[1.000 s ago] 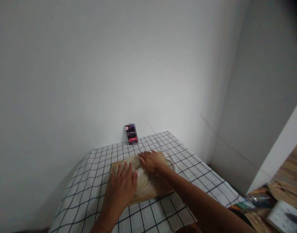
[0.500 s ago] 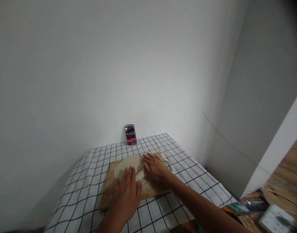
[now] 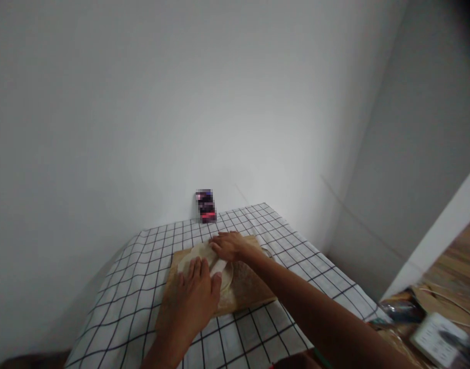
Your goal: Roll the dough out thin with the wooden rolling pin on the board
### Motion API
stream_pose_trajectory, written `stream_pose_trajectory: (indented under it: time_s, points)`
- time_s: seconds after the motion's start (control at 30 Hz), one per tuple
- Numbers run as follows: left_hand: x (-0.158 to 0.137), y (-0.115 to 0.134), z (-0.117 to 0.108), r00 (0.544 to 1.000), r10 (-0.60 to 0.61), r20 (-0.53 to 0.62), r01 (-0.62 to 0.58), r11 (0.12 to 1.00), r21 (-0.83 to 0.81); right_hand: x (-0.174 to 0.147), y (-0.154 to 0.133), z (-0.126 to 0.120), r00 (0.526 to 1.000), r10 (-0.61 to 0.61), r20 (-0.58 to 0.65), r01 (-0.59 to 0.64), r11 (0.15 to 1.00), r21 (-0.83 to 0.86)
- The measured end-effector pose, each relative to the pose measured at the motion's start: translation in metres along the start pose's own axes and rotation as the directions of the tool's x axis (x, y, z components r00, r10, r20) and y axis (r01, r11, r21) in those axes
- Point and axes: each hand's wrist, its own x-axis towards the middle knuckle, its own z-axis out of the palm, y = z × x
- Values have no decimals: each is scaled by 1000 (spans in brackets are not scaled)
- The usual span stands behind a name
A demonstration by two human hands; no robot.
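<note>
A pale sheet of dough (image 3: 196, 252) lies on a wooden cutting board (image 3: 253, 287), its right part folded over with a raised flap. My left hand (image 3: 199, 294) rests palm down on the near left of the dough, fingers stretched out and a little apart. At the dough's far right side my right hand (image 3: 229, 246) reaches across with bent fingers closed on the folded edge. Its fingertips are partly hidden.
A white cloth with a black grid (image 3: 123, 287) covers the table, which stands against a white wall. A pixelated dark phone-like object (image 3: 206, 206) leans on the wall at the back. Low at the right are a white power strip (image 3: 438, 338) and cables.
My right hand has moved left and away from me, and the dough's right edge has come over to the left, baring more board. My left hand stays on the dough.
</note>
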Motion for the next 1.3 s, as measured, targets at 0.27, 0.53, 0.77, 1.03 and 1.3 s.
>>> stream_pose_trajectory:
  time_s: [0.27, 0.53, 0.77, 1.03, 1.3]
  points:
    - [-7, 20, -15, 995, 2, 100, 0, 1000, -16, -33, 7, 8, 997, 37, -64, -37, 999, 7]
    - [-25, 15, -2, 959, 282, 15, -278, 952, -125, -81, 3, 9, 981, 95, -168, -96, 995, 7]
    - [-10, 1, 7, 983, 180, -28, -181, 981, -62, -49, -5, -3, 988, 120, -93, -126, 990, -63]
    - [9, -27, 5, 996, 48, -70, -49, 999, -12, 7, -6, -12, 990, 74, 123, -66, 996, -68]
    - [11, -30, 14, 994, -14, -108, 8, 998, -59, -30, -3, -2, 998, 59, -19, -60, 997, -57]
